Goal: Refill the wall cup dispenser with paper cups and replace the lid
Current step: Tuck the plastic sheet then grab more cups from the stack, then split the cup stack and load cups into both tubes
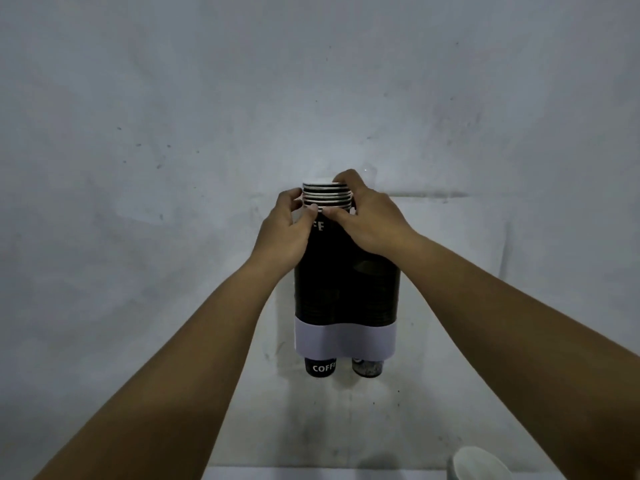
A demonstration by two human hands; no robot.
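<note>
While both hands pinch one stack of black paper cups with white rims [326, 195] at the top of the wall-mounted two-column dispenser [346, 337], left hand [287, 230] and right hand [367, 220] close on its sides. Two cup bottoms [320, 368] poke out below. One white lid [476, 462] lies lower right.

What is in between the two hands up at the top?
In the head view, a stack of paper cups sits between the left hand and the right hand, its white rims poking out above the dark dispenser.
</note>
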